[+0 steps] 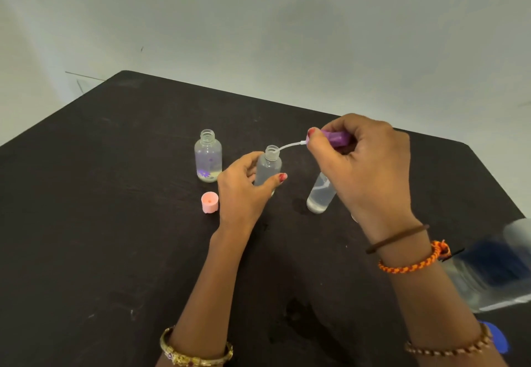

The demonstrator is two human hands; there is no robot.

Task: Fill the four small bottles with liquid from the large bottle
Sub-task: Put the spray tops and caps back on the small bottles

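Step in hand, my read: putting the purple spray cap (pixel 336 138) w/ its white dip tube (pixel 290 147) back into the small bottle (pixel 268 169).

Right hand (pixel 365 165) fingers pinch the cap; tube tip sits right at the bottle mouth, bent, cap off to the right and higher than the neck. Left hand (pixel 244 191) fingers wrapped round the bottle body, bottle upright on the worktop (pixel 115 223).

To do it well: bring cap over the neck so the tube straightens, feed straight down, keep left grip firm but not squeezing (thin plastic, could push liquid out), then twist.

Containers:
- Held bottle: cloudy wall, fill level can't tell.
- Flower-print bottle (pixel 208 156), left of left fingers: open, only a shallow layer at the bottom.
- Tube bottle (pixel 320 194), under right hand: liquid in the lower part, top hidden.
- Pink cap (pixel 209 202) loose, near left hand.
- Large bottle (pixel 497 269), far right of right wrist: blurred, clear w/ blue label, level unclear.

Only 3 small bottles in view.
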